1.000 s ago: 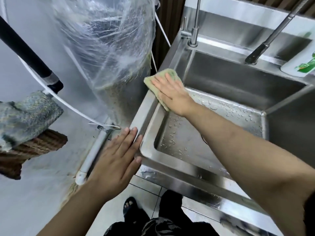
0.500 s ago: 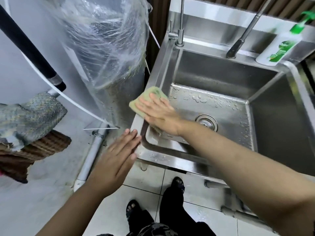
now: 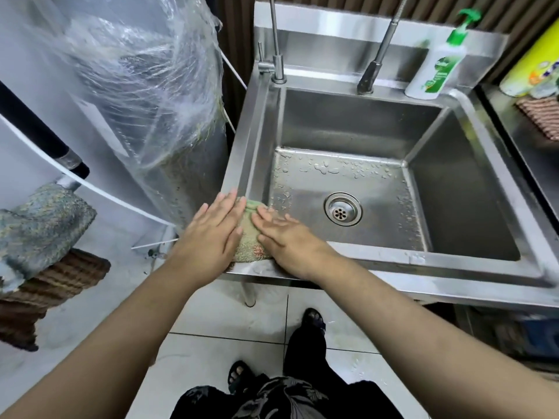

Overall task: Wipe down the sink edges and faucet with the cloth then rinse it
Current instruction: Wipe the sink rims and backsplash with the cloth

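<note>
Pressing cloth between flat hands, sink corner

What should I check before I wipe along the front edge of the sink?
1. Cloth lies on the front-left corner of the sink: ok.
2. Left hand and right hand both press flat on it: ok.
3. Soap bottle stands on the back rim, blocking wiping there: not ok.
4. Faucet already wiped: cannot tell.
5. Drain unplugged for rinsing: ok.
</note>
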Demonstrator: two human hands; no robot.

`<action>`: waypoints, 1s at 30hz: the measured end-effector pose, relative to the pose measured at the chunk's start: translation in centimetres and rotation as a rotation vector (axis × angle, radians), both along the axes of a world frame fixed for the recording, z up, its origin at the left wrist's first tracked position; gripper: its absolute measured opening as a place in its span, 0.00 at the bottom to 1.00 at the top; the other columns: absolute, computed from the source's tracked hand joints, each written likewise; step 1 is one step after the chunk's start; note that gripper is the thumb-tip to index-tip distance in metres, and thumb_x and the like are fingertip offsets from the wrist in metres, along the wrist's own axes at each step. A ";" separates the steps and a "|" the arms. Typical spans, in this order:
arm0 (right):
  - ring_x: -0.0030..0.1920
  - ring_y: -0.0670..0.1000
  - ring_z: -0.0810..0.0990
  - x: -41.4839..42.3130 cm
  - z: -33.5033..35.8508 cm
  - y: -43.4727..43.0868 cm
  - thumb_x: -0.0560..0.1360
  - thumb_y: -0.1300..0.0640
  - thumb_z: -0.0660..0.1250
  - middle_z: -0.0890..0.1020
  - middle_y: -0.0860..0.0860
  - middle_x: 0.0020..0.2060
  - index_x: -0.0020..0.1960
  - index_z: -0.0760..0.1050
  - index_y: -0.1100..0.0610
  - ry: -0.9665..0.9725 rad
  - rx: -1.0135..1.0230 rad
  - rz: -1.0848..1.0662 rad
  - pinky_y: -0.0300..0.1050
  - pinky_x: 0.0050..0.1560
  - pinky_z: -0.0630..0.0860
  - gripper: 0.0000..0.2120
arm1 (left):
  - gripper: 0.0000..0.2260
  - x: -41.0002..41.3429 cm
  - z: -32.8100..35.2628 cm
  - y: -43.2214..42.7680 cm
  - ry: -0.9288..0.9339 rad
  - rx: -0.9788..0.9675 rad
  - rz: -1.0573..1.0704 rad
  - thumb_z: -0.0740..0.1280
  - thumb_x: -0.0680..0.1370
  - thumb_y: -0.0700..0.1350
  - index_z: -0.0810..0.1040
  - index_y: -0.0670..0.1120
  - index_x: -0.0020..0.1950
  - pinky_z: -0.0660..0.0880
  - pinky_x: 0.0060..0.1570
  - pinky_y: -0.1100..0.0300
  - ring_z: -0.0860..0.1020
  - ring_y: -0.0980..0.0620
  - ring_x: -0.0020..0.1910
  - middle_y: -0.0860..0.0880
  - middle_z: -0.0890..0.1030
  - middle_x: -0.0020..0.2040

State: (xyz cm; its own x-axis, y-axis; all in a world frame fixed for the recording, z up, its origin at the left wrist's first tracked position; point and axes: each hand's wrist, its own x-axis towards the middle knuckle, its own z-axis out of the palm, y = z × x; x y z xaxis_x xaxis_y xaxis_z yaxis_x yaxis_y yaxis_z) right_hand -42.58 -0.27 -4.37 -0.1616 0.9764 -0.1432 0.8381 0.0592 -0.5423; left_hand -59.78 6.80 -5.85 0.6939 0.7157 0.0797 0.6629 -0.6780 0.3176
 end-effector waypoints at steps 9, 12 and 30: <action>0.56 0.60 0.81 -1.8 -1.7 -0.9 0.70 0.64 0.65 0.82 0.61 0.54 0.55 0.80 0.65 -0.045 0.354 -0.026 0.48 0.63 0.68 0.14 | 0.19 -0.7 -0.7 -0.9 -0.068 0.176 -0.135 0.53 0.80 0.47 0.75 0.40 0.64 0.62 0.67 0.52 0.65 0.47 0.69 0.42 0.75 0.65; 0.67 0.59 0.72 -1.1 -1.1 -1.3 0.76 0.62 0.62 0.75 0.62 0.63 0.63 0.75 0.64 0.026 0.250 -0.048 0.32 0.68 0.53 0.16 | 0.23 -1.3 -0.3 -1.2 0.014 0.152 -0.140 0.47 0.81 0.51 0.71 0.41 0.68 0.58 0.68 0.52 0.61 0.48 0.72 0.44 0.71 0.70; 0.56 0.56 0.81 -0.1 -0.6 -6.2 0.73 0.52 0.59 0.84 0.57 0.53 0.54 0.81 0.62 -0.005 0.223 -0.090 0.48 0.62 0.74 0.19 | 0.26 -0.6 -0.3 -4.6 0.016 0.055 -0.206 0.43 0.81 0.56 0.69 0.44 0.70 0.53 0.71 0.52 0.59 0.49 0.73 0.45 0.69 0.71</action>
State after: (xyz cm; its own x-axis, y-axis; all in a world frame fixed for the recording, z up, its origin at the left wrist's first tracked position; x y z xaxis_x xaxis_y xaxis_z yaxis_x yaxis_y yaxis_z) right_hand -42.66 -6.48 -5.02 -0.0719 0.9944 0.0774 0.8478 0.1018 -0.5204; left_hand -60.37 2.17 -6.19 0.8263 0.5538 0.1027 0.5135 -0.8156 0.2667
